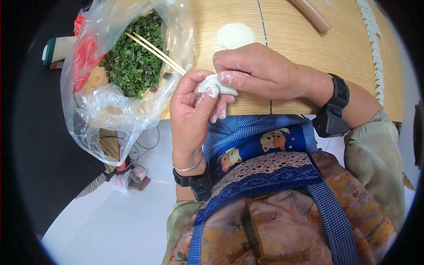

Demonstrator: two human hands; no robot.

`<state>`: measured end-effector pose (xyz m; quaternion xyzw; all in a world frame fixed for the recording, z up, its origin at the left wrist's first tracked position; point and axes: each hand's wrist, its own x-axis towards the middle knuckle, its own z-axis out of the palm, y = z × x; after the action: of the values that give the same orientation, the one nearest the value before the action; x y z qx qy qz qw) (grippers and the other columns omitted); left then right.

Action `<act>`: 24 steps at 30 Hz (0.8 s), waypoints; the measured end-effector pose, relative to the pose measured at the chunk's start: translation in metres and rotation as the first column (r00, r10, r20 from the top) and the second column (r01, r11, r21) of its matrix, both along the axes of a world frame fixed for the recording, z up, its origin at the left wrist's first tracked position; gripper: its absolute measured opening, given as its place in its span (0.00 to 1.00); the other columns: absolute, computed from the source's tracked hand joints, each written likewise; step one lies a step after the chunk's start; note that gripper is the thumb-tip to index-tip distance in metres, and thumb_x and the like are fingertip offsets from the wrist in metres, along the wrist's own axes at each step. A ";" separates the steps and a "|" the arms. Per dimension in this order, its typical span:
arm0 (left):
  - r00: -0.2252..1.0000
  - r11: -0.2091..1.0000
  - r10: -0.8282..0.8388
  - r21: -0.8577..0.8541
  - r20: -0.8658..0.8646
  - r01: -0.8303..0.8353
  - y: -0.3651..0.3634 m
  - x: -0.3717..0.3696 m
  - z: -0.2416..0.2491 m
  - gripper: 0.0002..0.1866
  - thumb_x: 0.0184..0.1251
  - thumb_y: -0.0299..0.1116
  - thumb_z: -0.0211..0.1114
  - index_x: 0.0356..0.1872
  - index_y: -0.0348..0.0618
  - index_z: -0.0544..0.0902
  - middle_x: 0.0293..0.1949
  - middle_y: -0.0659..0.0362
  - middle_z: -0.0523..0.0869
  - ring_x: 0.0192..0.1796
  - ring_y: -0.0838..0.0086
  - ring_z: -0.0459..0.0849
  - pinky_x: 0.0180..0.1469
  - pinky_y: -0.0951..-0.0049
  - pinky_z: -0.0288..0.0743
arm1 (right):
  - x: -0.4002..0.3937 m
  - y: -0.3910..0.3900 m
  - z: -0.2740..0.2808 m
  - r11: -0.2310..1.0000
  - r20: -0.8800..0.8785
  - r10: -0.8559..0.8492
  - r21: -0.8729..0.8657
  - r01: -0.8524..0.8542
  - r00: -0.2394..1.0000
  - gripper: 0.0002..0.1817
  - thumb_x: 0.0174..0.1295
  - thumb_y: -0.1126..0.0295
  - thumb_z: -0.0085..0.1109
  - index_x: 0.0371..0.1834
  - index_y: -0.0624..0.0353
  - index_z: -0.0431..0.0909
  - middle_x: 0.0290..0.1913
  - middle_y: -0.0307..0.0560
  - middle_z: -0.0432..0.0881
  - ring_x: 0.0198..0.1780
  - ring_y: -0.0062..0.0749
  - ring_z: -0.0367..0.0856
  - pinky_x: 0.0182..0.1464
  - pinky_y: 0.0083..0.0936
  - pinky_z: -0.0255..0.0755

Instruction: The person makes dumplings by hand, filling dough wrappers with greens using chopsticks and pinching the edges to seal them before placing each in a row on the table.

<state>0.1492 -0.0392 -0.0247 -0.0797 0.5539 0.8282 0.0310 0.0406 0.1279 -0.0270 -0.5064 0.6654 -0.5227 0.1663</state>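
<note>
A small white dumpling (pixel 217 85), folded into a half-moon, is held between both hands above the table's near edge. My left hand (pixel 194 99) cradles it from the left, its floury thumb pressed on the front. From the right, my right hand (pixel 260 73) pinches the dumpling's upper edge between thumb and finger. Beyond my right hand a round dough wrapper (pixel 235 35) lies flat on the wooden table (pixel 212 13). Chopped green filling (pixel 137 57) sits in a plastic-lined container at the left, with wooden chopsticks (pixel 154 51) resting across it.
A wooden rolling pin (pixel 312 16) lies at the top right. Along the table's right side runs a row of finished dumplings (pixel 375 48). The clear plastic bag (pixel 101 128) hangs over the table's left edge. A pink object (pixel 138 174) is below.
</note>
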 end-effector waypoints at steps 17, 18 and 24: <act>1.000 1.000 0.015 0.015 0.016 -0.016 -0.001 -0.002 0.001 0.07 0.74 0.27 0.54 0.49 0.37 0.73 0.32 0.50 0.86 0.25 0.78 0.81 0.23 0.85 0.71 | 0.002 0.000 0.002 0.997 -0.076 -0.057 0.042 0.061 0.995 0.13 0.72 0.64 0.47 0.33 0.61 0.71 0.25 0.53 0.70 0.28 0.49 0.71 0.32 0.35 0.65; 1.000 1.000 -0.010 -0.004 0.018 0.010 -0.001 -0.003 0.001 0.08 0.75 0.27 0.53 0.49 0.37 0.72 0.32 0.50 0.86 0.25 0.78 0.81 0.23 0.86 0.71 | 0.001 0.000 0.001 0.997 -0.076 -0.056 0.043 0.060 0.995 0.13 0.72 0.64 0.47 0.33 0.61 0.71 0.25 0.53 0.70 0.28 0.49 0.71 0.32 0.35 0.65; 1.000 0.999 -0.024 -0.024 0.016 0.025 -0.002 -0.003 -0.002 0.09 0.76 0.29 0.52 0.51 0.37 0.71 0.33 0.49 0.85 0.25 0.79 0.81 0.23 0.86 0.71 | -0.001 0.000 0.000 0.997 -0.061 -0.058 0.041 0.060 0.996 0.13 0.71 0.64 0.47 0.33 0.62 0.70 0.24 0.53 0.69 0.27 0.49 0.71 0.32 0.35 0.65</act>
<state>0.1463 -0.0411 -0.0266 -0.0796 0.5647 0.8203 0.0445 0.0399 0.1279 -0.0267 -0.4982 0.6956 -0.4979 0.1417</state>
